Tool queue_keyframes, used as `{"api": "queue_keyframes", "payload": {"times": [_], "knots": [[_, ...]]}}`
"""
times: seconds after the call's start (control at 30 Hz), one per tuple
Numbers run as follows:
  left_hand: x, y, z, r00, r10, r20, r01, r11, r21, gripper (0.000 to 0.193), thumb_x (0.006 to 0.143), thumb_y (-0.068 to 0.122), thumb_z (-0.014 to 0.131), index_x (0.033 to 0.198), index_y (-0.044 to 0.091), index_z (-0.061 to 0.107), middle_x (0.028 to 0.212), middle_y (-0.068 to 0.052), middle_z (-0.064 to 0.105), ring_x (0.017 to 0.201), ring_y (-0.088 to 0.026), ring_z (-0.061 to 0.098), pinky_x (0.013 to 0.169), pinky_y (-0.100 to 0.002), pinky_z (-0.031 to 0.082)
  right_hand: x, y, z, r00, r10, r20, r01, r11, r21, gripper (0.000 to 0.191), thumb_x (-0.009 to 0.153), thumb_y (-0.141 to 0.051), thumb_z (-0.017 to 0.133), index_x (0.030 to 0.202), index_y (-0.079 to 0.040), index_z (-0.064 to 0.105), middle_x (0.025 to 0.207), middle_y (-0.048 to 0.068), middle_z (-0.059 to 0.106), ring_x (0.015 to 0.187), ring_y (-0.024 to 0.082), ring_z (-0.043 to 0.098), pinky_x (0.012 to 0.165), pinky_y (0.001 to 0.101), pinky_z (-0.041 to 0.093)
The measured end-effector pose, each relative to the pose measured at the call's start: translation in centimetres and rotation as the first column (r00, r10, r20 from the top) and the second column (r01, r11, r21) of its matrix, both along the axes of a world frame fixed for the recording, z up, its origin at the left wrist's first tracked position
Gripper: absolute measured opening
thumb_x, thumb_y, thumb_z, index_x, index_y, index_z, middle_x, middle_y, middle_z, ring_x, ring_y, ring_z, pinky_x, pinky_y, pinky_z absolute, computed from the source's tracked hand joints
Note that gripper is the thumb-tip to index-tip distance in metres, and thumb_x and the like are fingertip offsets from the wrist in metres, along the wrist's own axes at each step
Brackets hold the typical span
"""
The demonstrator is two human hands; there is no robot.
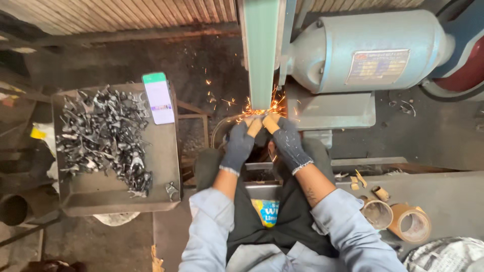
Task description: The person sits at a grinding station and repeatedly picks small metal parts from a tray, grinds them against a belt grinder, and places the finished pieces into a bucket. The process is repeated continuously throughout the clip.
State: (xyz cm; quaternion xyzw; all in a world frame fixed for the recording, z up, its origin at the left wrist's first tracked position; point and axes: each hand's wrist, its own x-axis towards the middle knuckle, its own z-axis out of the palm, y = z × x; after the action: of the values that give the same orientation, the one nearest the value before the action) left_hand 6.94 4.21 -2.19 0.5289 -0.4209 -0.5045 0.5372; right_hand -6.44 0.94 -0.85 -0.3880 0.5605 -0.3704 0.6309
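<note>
Grinding belt (262, 55), a green band running upright between the two hands, meets the work at its lower end, where orange sparks (259, 108) fly off to both sides. What is pressed against the belt is hidden behind the fingertips, so its shape cannot be told.

Right of the belt sits the grey motor housing (363, 48), the biggest thing in view, with a rectangular plate on its side and a flat grey rest (335, 111) under it. Left of the person stands a dark metal tray (161, 186) carrying a heap of small dark metal pieces (103, 133); one more piece lies apart near the tray's front right corner. A phone (159, 98) with a lit screen leans on the tray's back right edge.

The person wears light blue sleeves and a dark apron (262, 221). Low on the right, on a grey table (454, 194), lie two rolls of brown tape (411, 221) side by side, with a few small brown scraps just behind them.

Left hand (239, 143) in a dark knit glove reaches up to the belt's foot, its grip pressed together around something at the fingertips, which are capped in tan. Right hand (287, 141), gloved alike, comes in from the other side, its grip also pinched shut at the same spot. The two sets of fingertips touch or nearly touch just below the sparks.
</note>
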Motion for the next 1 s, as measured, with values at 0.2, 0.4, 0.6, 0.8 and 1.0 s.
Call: {"api": "queue_keyframes", "payload": {"times": [0.2, 0.4, 0.6, 0.8, 1.0], "knots": [[-2.2, -2.6, -1.0, 0.993, -0.080, -0.092, 0.090, 0.990, 0.106, 0.029, 0.102, 0.023, 0.063, 0.110, -0.003, 0.073, 0.097, -0.007, 0.075, 0.089, -0.012, 0.065, 0.082, -0.031, 0.052, -1.3, 0.8, 0.9, 0.942, -0.235, 0.241, 0.197, 0.965, 0.171, 0.033, 0.100, -0.027, 0.066, 0.113, 0.003, 0.066, 0.090, 0.008, 0.067, 0.076, 0.020, 0.062, 0.063, 0.0316, 0.050], [-0.4, -2.0, -1.0, 0.997, -0.003, 0.071, 0.008, 0.998, -0.068, 0.030, 0.102, 0.028, 0.062, 0.115, 0.002, 0.071, 0.100, -0.009, 0.076, 0.092, -0.013, 0.067, 0.084, -0.032, 0.054, 0.6, 1.1, -0.5, 0.993, -0.054, 0.103, 0.077, 0.970, -0.232, 0.035, 0.107, -0.032, 0.061, 0.117, 0.001, 0.069, 0.102, 0.004, 0.071, 0.090, 0.012, 0.063, 0.078, 0.0262, 0.054], [-1.7, -2.4, 0.0, 0.998, -0.046, -0.051, 0.049, 0.997, 0.053, 0.033, 0.103, 0.030, 0.064, 0.122, 0.004, 0.071, 0.097, -0.007, 0.074, 0.085, -0.015, 0.064, 0.076, -0.034, 0.054, -0.2, 0.4, -0.6, 0.972, -0.118, 0.202, 0.141, 0.985, -0.101, 0.030, 0.106, -0.025, 0.065, 0.120, 0.001, 0.068, 0.097, 0.006, 0.067, 0.083, 0.018, 0.060, 0.073, 0.0325, 0.049], [1.6, -0.9, 2.8, 0.870, -0.420, 0.256, 0.387, 0.906, 0.172, 0.042, 0.094, 0.043, 0.069, 0.114, 0.006, 0.074, 0.096, -0.015, 0.076, 0.083, -0.027, 0.074, 0.077, -0.042, 0.059, -1.6, 3.4, 3.8, 0.906, -0.023, 0.422, 0.111, 0.977, -0.184, 0.027, 0.104, -0.008, 0.069, 0.130, -0.009, 0.061, 0.115, 0.001, 0.064, 0.104, 0.014, 0.061, 0.096, 0.0296, 0.052], [10.1, 4.9, 5.4, 0.722, 0.250, 0.645, -0.006, 0.935, -0.355, 0.046, 0.088, 0.037, 0.069, 0.123, 0.007, 0.066, 0.120, -0.022, 0.067, 0.111, -0.040, 0.067, 0.096, -0.047, 0.053, -3.2, 10.1, 6.5, 0.743, 0.048, -0.667, -0.523, 0.663, -0.535, 0.031, 0.092, -0.013, 0.070, 0.123, -0.008, 0.068, 0.126, 0.014, 0.068, 0.107, 0.023, 0.067, 0.094, 0.0314, 0.050]]}}
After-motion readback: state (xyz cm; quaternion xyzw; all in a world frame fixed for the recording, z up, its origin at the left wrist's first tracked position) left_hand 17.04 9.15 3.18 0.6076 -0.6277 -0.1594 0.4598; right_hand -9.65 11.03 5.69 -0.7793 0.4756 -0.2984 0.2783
